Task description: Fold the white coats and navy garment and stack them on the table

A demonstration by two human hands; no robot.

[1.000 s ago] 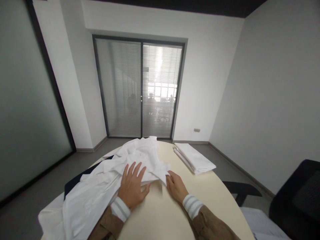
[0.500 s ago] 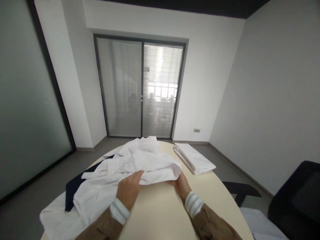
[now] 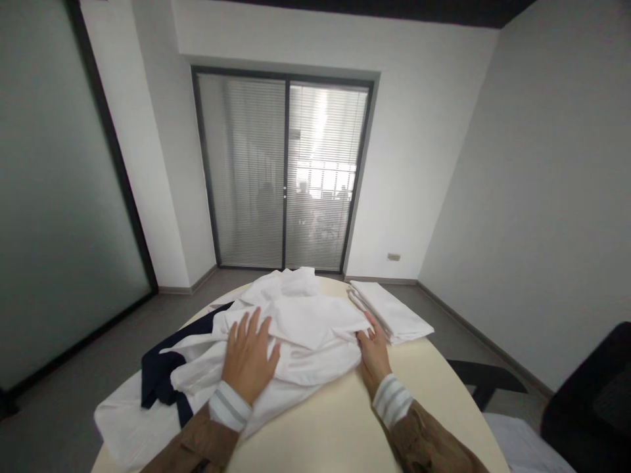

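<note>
A crumpled white garment (image 3: 310, 322) spreads over the round table, its folds heaped toward the far edge. My left hand (image 3: 250, 358) lies flat on its left part with the fingers spread. At the garment's right end my right hand (image 3: 373, 348) pinches the edge between thumb and fingers; some fingertips are hidden. Dark navy fabric (image 3: 162, 378) shows among the white folds on the left, bunched near its lower end. Just beyond my right hand lies a neatly folded white cloth (image 3: 394, 312).
The pale round table (image 3: 315, 433) curves away on both sides. To the right stands a black chair (image 3: 591, 401), with light fabric (image 3: 522, 443) low beside it. A glass door with blinds (image 3: 283, 171) is in the far wall.
My left hand has let go of the garment's near edge and now rests flat on top. The garment's near edge has spread toward me. My right hand has shifted slightly up its right end.
</note>
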